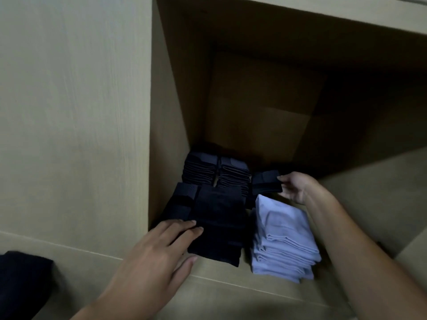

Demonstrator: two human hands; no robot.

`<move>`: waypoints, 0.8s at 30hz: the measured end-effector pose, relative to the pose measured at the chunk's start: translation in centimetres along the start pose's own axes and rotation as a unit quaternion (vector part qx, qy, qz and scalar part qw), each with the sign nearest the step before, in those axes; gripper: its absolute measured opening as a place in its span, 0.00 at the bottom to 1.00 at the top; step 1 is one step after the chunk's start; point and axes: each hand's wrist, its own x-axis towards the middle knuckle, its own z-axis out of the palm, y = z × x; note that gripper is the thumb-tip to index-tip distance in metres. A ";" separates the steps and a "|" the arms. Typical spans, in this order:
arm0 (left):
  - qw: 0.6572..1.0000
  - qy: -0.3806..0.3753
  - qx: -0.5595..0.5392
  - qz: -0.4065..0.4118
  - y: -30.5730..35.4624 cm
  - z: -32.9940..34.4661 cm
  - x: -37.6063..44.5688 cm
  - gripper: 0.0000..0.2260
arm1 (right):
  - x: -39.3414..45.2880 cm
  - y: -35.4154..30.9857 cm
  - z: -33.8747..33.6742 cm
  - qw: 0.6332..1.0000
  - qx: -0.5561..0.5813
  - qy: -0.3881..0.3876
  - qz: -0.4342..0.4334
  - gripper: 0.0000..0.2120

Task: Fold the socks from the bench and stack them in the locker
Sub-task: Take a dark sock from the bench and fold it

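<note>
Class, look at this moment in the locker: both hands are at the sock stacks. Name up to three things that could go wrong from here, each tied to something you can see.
1. The right hand pinches a dark folded sock at one end only; it may unfold as it is set down.
2. The left hand presses flat on the front dark stack, which sits near the locker edge; a push could slide it out.
3. The right forearm passes close to the pale stack and might knock it askew.
</note>
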 end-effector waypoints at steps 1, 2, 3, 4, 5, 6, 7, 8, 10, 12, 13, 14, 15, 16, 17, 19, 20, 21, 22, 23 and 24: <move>1.000 -0.001 0.002 0.003 -0.1 0.1 -0.1 0.20 | 0.4 0.1 -0.1 1.000 -0.007 -0.002 0.005 0.08; 1.000 0.000 0.004 0.008 -0.2 0.1 -0.1 0.20 | 0.7 0.2 -0.2 1.000 -0.012 -0.002 0.007 0.09; 1.000 0.002 0.006 0.013 -0.3 0.2 -0.1 0.20 | 1.0 0.3 -0.4 1.000 -0.017 -0.001 0.009 0.09; 1.000 0.005 0.010 0.017 -0.3 0.2 -0.1 0.20 | 1.1 0.5 -0.6 1.000 -0.016 -0.001 0.012 0.09; 1.000 0.008 0.013 0.020 -0.3 0.3 0.0 0.20 | 1.4 0.6 -0.7 1.000 -0.017 -0.002 0.017 0.09; 1.000 0.011 0.015 0.022 -0.3 0.3 0.0 0.20 | 1.6 0.8 -0.8 1.000 -0.016 -0.006 0.021 0.09; 0.999 0.015 0.016 0.023 -0.3 0.3 0.1 0.20 | 1.8 1.0 -0.9 1.000 -0.016 -0.008 0.024 0.09; 0.999 0.017 0.017 0.025 -0.3 0.4 0.1 0.20 | 1.9 1.1 -0.8 0.999 -0.015 -0.012 0.026 0.09; 0.999 0.016 0.017 0.027 -0.3 0.4 0.2 0.20 | 2.3 1.3 -0.6 0.999 -0.012 -0.019 0.028 0.09; 0.999 0.012 0.020 0.029 -0.5 0.6 0.2 0.20 | 2.5 1.5 -0.3 0.999 -0.009 -0.033 0.029 0.10; 0.999 0.011 0.021 0.029 -0.5 0.6 0.1 0.20 | 2.7 1.6 -0.2 0.999 -0.008 -0.035 0.032 0.11; 0.999 0.010 0.021 0.029 -0.6 0.7 0.1 0.20 | 2.8 1.7 -0.1 0.999 -0.015 -0.035 0.032 0.12; 0.999 0.011 0.021 0.028 -0.6 0.7 0.1 0.20 | 3.0 1.8 -0.1 0.999 -0.022 -0.033 0.032 0.11; 0.999 0.012 0.021 0.029 -0.5 0.7 0.1 0.20 | 3.0 1.9 0.0 0.999 -0.032 -0.034 0.029 0.11; 0.999 0.013 0.022 0.030 -0.5 0.7 0.2 0.20 | 3.0 2.0 0.0 0.998 -0.048 -0.029 0.026 0.10; 0.999 0.010 0.019 0.033 -0.5 0.7 0.2 0.20 | 3.4 2.2 0.1 0.995 -0.092 -0.024 0.013 0.12; 0.999 0.008 0.018 0.032 -0.5 0.7 0.2 0.20 | 3.5 2.2 0.1 0.993 -0.113 -0.023 0.010 0.12; 0.999 0.006 0.017 0.032 -0.5 0.6 0.1 0.20 | 3.5 2.2 0.1 0.991 -0.135 -0.011 -0.001 0.09; 0.999 0.005 0.018 0.032 -0.5 0.6 0.1 0.20 | 3.2 2.1 0.1 0.987 -0.163 0.002 -0.014 0.04; 0.999 0.004 0.017 0.032 -0.5 0.6 0.1 0.20 | 2.8 2.0 0.1 0.982 -0.186 0.014 -0.017 0.03; 0.999 0.004 0.016 0.031 -0.5 0.6 0.1 0.20 | 2.8 2.0 0.0 0.978 -0.207 0.022 -0.015 0.04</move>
